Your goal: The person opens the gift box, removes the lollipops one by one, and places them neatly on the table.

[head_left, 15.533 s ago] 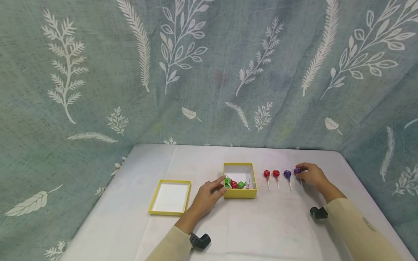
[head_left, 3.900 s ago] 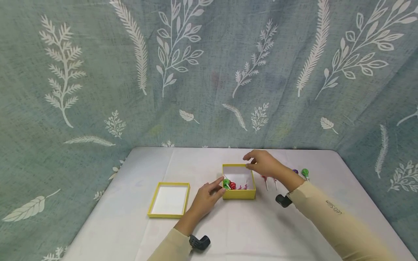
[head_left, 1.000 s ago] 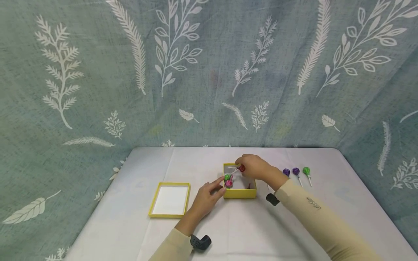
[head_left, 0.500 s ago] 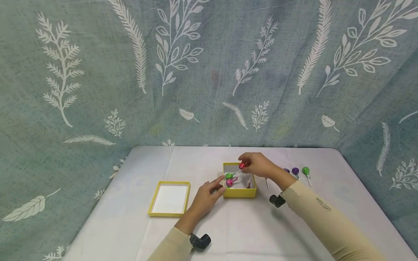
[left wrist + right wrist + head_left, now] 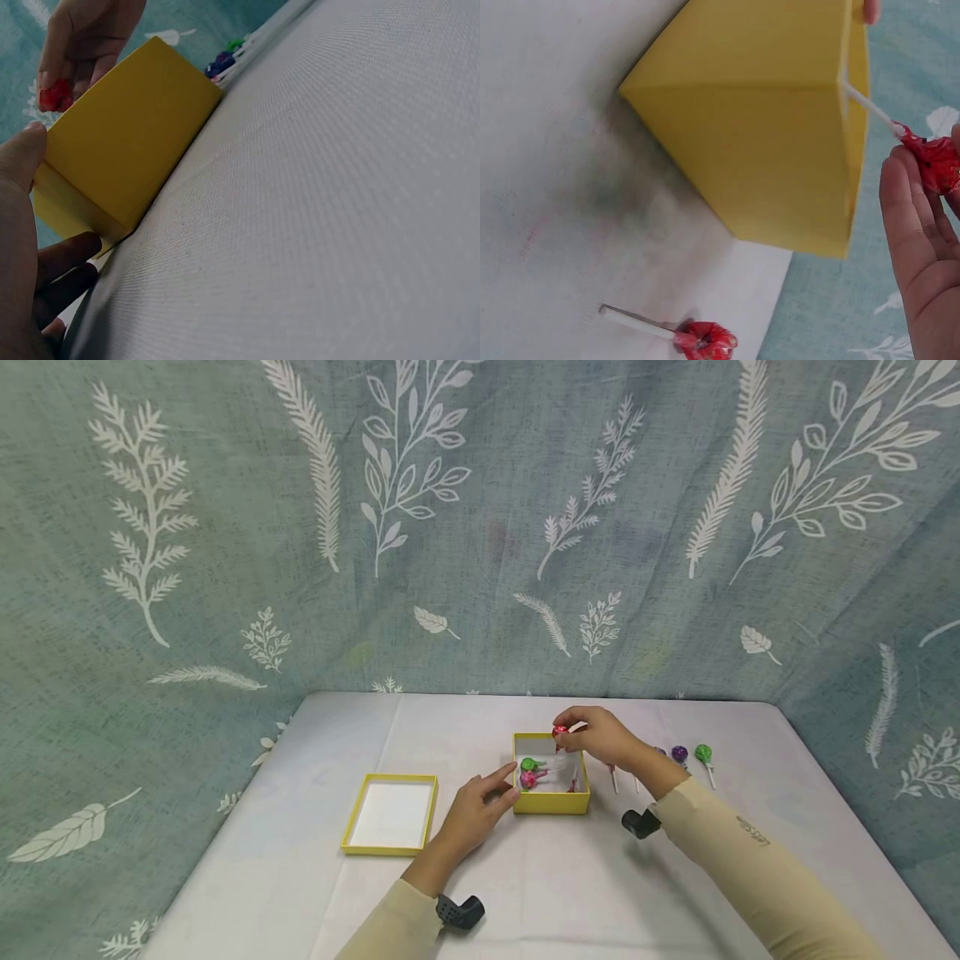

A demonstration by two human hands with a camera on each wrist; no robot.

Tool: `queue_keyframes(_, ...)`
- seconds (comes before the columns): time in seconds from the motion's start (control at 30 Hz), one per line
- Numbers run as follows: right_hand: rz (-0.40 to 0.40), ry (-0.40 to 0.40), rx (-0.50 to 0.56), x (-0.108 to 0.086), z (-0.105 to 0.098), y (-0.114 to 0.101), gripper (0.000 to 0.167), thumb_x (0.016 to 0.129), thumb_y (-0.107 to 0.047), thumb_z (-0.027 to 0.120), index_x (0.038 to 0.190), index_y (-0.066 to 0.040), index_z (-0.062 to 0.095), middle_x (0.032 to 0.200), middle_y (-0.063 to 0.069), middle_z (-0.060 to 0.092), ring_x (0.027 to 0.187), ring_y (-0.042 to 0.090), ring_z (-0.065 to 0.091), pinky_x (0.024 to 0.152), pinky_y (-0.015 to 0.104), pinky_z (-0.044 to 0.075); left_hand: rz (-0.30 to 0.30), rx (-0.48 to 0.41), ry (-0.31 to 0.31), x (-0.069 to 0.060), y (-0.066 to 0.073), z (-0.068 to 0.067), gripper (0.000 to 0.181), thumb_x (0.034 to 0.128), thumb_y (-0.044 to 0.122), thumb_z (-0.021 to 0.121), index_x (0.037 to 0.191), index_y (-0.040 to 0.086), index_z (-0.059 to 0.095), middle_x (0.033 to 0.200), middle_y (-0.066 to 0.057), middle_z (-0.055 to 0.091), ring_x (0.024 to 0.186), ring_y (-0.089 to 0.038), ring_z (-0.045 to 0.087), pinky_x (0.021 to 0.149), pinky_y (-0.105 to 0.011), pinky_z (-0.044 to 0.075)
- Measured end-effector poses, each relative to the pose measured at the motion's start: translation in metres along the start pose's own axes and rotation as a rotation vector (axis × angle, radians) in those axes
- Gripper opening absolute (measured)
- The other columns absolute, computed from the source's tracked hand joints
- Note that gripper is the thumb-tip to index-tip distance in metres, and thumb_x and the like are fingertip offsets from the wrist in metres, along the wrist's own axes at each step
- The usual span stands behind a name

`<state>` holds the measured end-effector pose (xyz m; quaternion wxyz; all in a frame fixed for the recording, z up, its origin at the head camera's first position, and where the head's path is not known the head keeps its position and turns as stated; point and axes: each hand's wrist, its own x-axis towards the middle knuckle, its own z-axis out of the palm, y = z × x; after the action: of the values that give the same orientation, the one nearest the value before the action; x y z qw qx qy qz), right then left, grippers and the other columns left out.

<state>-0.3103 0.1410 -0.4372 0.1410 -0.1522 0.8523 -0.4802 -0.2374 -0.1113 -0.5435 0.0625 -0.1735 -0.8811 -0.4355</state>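
Observation:
My right hand pinches a red-wrapped lollipop by its head above the far right part of the open yellow box. The lollipop's white stick points down into the box. My left hand rests its fingers against the box's left side, holding nothing. Inside the box lie a green lollipop and a pink one, with a small reddish wrapper part near the right wall. In the left wrist view, the left fingers touch the box's outer wall near its bottom corner.
A yellow-rimmed lid with a white inside lies left of the box. Right of the box, a row holds a red lollipop, purple lollipops and a green lollipop. My right forearm partly hides this row. A patterned cloth stands behind the table.
From one second ago, my right hand has lifted the red lollipop up and back from inside the box. Over the longer span, a green lollipop joined the row's right end. My left hand stayed put.

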Motion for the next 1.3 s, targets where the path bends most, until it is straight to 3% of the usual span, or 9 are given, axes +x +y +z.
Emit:
queue_keyframes(0.33, -0.016, 0.003, 0.03, -0.01, -0.008, -0.005, 0.033, 0.095, -0.025, 0.066, 0.122, -0.007, 0.062, 0.116, 0.009, 0.061, 0.097, 0.02, 0.065, 0.083, 0.037, 0.056, -0.013, -0.015, -0.007, 0.0, 0.0, 0.0, 0.057, 0.0937, 0.056, 0.054, 0.143, 0.027, 0.052, 0.104, 0.01, 0.069, 0.121, -0.018, 0.055, 0.117, -0.043, 0.019)
queue_keyframes(0.53, 0.003, 0.005, 0.064, -0.017, -0.013, 0.003, 0.034, 0.094, -0.027, 0.067, 0.121, -0.008, 0.063, 0.115, 0.009, 0.061, 0.1, 0.03, 0.065, 0.086, 0.048, 0.054, -0.006, -0.013, -0.004, 0.001, -0.002, 0.001, 0.058, 0.0934, 0.058, 0.053, 0.143, 0.028, 0.052, 0.104, 0.011, 0.069, 0.121, -0.017, 0.055, 0.117, -0.043, 0.019)
queue_keyframes(0.67, 0.006, 0.008, 0.054, -0.023, -0.016, 0.011, 0.042, 0.093, -0.031, 0.068, 0.125, -0.004, 0.061, 0.115, 0.009, 0.061, 0.099, 0.033, 0.065, 0.079, 0.052, 0.054, -0.006, -0.011, -0.001, 0.001, -0.002, 0.002, 0.057, 0.0936, 0.057, 0.053, 0.143, 0.028, 0.052, 0.103, 0.011, 0.069, 0.121, -0.018, 0.055, 0.117, -0.044, 0.02)
queue_keyframes(0.87, 0.01, 0.05, 0.072, -0.031, -0.018, 0.018, 0.043, 0.093, -0.027, 0.069, 0.124, 0.001, 0.061, 0.113, 0.011, 0.061, 0.087, 0.025, 0.065, 0.07, 0.045, 0.056, -0.018, -0.007, -0.006, 0.0, -0.002, 0.001, 0.056, 0.093, 0.06, 0.052, 0.142, 0.034, 0.051, 0.104, 0.011, 0.068, 0.124, -0.018, 0.052, 0.117, -0.045, 0.019)
queue_keyframes(1.13, 0.06, 0.06, 0.132, -0.047, -0.018, 0.031, 0.04, 0.092, -0.026, 0.069, 0.121, 0.0, 0.061, 0.115, 0.014, 0.062, 0.097, 0.031, 0.064, 0.086, 0.049, 0.054, -0.02, -0.012, -0.009, -0.001, -0.001, 0.001, 0.056, 0.0933, 0.058, 0.053, 0.143, 0.032, 0.051, 0.104, 0.011, 0.068, 0.124, -0.018, 0.052, 0.117, -0.045, 0.019)
queue_keyframes(1.3, 0.02, 0.05, 0.166, -0.057, -0.019, 0.04, 0.036, 0.093, -0.02, 0.068, 0.12, 0.002, 0.06, 0.113, 0.017, 0.064, 0.099, 0.038, 0.062, 0.085, 0.046, 0.055, -0.023, -0.007, -0.007, 0.0, -0.002, 0.001, 0.053, 0.0945, 0.053, 0.055, 0.143, 0.032, 0.051, 0.104, 0.011, 0.068, 0.124, -0.018, 0.052, 0.117, -0.045, 0.019)
